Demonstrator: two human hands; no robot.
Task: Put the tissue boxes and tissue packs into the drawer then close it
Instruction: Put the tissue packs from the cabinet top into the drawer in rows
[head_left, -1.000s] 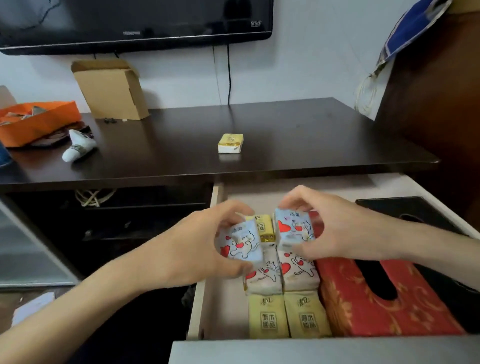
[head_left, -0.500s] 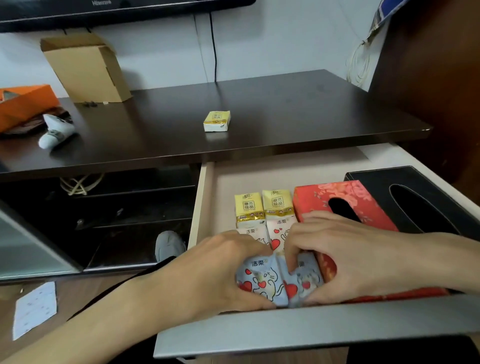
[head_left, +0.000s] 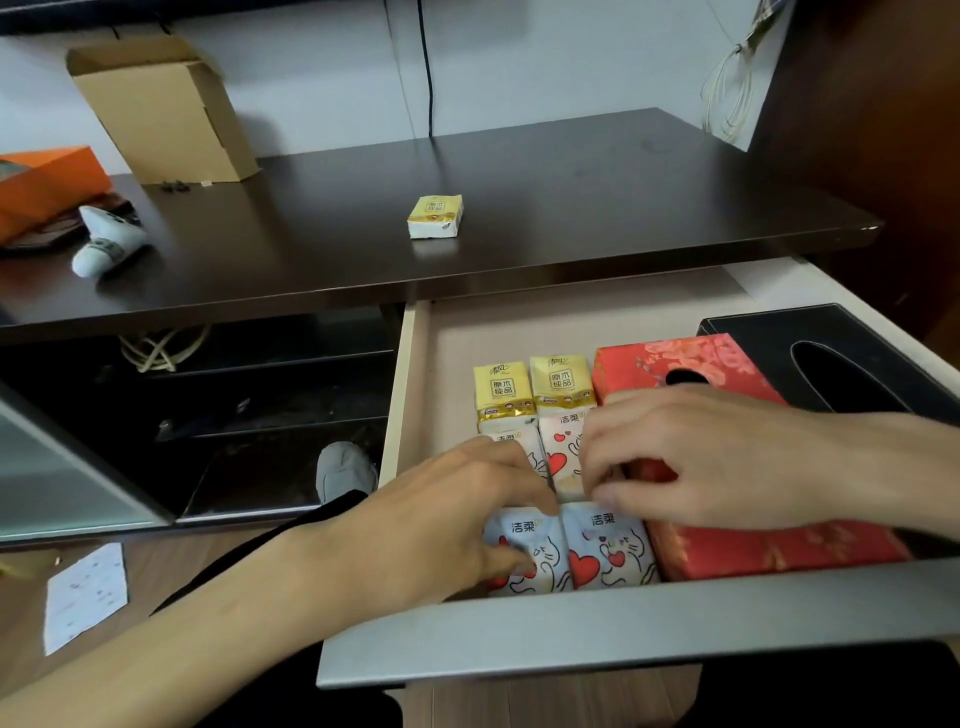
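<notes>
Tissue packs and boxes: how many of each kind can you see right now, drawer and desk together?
Yellow tissue packs: 3, two in the drawer and one on the desk
Cat-and-heart tissue packs: 4
Red tissue box: 1
Black tissue box: 1
Total: 9

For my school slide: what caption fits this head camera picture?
Two hands tuck tissue packs into an open drawer.
</notes>
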